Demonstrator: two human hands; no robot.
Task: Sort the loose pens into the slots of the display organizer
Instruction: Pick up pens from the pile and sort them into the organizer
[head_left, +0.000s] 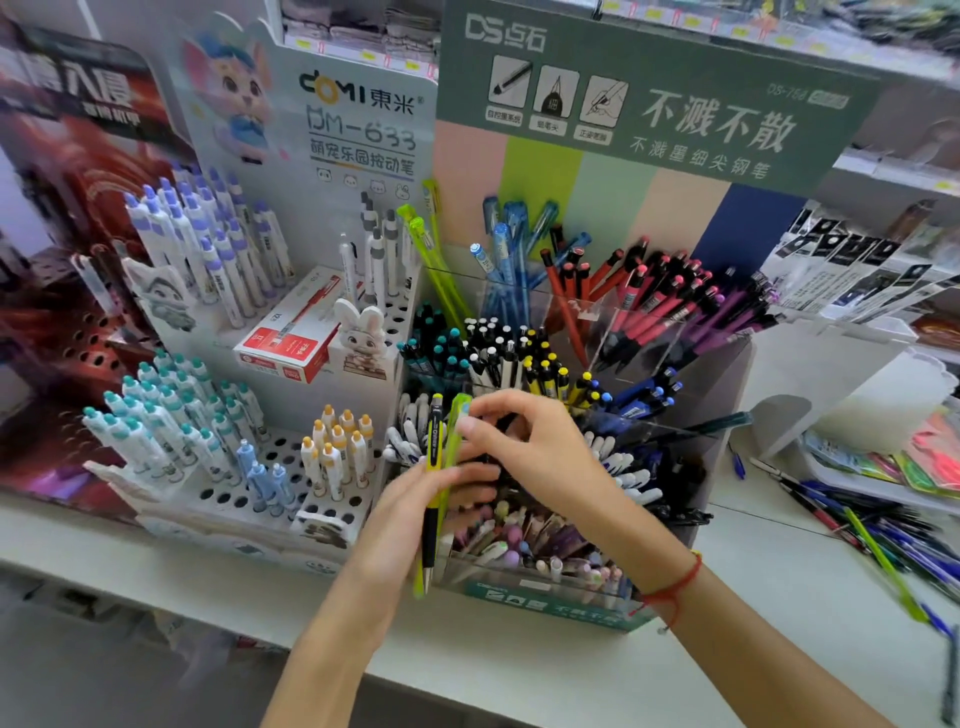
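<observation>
Shop shelving runs behind a pale, smooth surface (156, 551) crowded with pen displays. Far left stands a dark red cardboard stand (67, 260), blurred. Next to it a white stepped rack (270, 478) pierced with round holes carries upright pens: purple-capped ones on the top tier, teal, blue and orange-capped ones lower down. A red and white box (291, 338) lies on its middle tier beside a cardboard rabbit (361, 332).

Right of the rack sits the organizer (571, 597), a tiered cardboard stand with clear plastic slots, packed with pens grouped by colour, most leaning with their buttons up. Its green header board rises behind.

In front of it the left hand (415, 499) reaches up from the lower edge, fingers curled round two pens held side by side, nearly upright: a yellow and black pen (432, 467), tip pointing down, and a translucent lime pen (451, 457) just to its right. The right hand (530, 452) comes in from the lower right, wrist bent, a red string (670, 592) round it; its thumb and forefinger pinch the top end of the lime pen.

Further right, loose pens (872, 530) lie flat on the surface in a scattered heap, mostly blue, one lime.
</observation>
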